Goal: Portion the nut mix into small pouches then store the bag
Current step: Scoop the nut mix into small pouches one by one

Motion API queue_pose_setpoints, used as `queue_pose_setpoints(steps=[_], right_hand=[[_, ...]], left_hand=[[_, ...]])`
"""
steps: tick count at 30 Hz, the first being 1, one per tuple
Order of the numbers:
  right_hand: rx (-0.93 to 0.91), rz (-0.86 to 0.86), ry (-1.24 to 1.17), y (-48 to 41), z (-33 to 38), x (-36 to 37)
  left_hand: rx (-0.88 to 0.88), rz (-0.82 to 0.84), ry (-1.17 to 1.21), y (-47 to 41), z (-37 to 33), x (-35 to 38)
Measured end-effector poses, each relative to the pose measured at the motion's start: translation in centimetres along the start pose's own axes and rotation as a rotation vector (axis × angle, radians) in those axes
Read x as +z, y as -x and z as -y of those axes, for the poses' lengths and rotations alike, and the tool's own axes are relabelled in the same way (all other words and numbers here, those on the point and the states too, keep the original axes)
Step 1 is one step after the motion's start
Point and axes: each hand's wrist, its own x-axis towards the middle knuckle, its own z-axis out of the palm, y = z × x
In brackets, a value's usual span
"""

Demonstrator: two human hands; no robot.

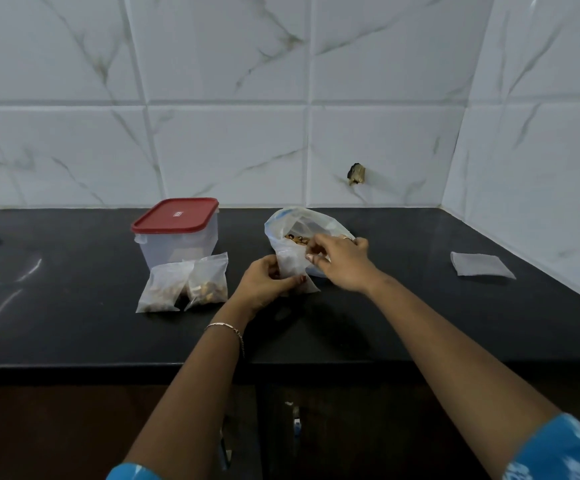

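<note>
Our left hand grips a small pouch upright on the counter; our right hand pinches its top edge, beside the open nut bag; two filled pouches lean against a red-lidded box.

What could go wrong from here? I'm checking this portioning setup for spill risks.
The small pouch is steadied only by the left hand while the right hand feeds its mouth; nuts could miss and scatter on the dark counter. The big nut bag slumps open behind and might tip. The two filled pouches look unsealed and could be knocked.
</note>
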Motion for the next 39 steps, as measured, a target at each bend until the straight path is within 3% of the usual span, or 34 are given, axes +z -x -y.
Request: queue_pose_setpoints(steps=[3, 8, 10, 12, 15, 18, 26, 39], right_hand=[[-0.017, -0.07, 0.044, -0.1, 0.4, -1.1], [-0.167, -0.139, 0.334, -0.1, 0.9, -3.4], [-0.175, -0.2, 0.323, 0.0, 0.9, -2.9], [-0.064, -0.291, 0.136, 0.2, 0.6, -1.4], [0.235, -0.294, -0.436, 0.2, 0.1, 0.7], [0.341, -0.33, -0.759, 0.1, 0.1, 2.2], [0.274, -0.495, -0.848, 0.3, 0.4, 4.6], [0.246, -0.519, -0.916, 0.7, 0.2, 4.4]], left_hand=[[0.0, 0.012, 0.016, 0.1, -0.4, 0.0], [-0.044, 0.085, 0.046, 0.5, -1.0, -0.1], [-0.048, 0.101, 0.061, 0.6, -1.0, -0.1], [-0.049, 0.102, 0.092, 0.8, -1.1, -0.1], [-0.038, 0.09, 0.168, 0.9, -1.1, -0.1], [-0.042, 0.088, 0.201, 0.9, -1.1, -0.2], [-0.011, -0.248, 0.271, -0.1, -0.7, -0.6], [0.063, -0.248, 0.155, -0.4, -0.7, -0.5]])
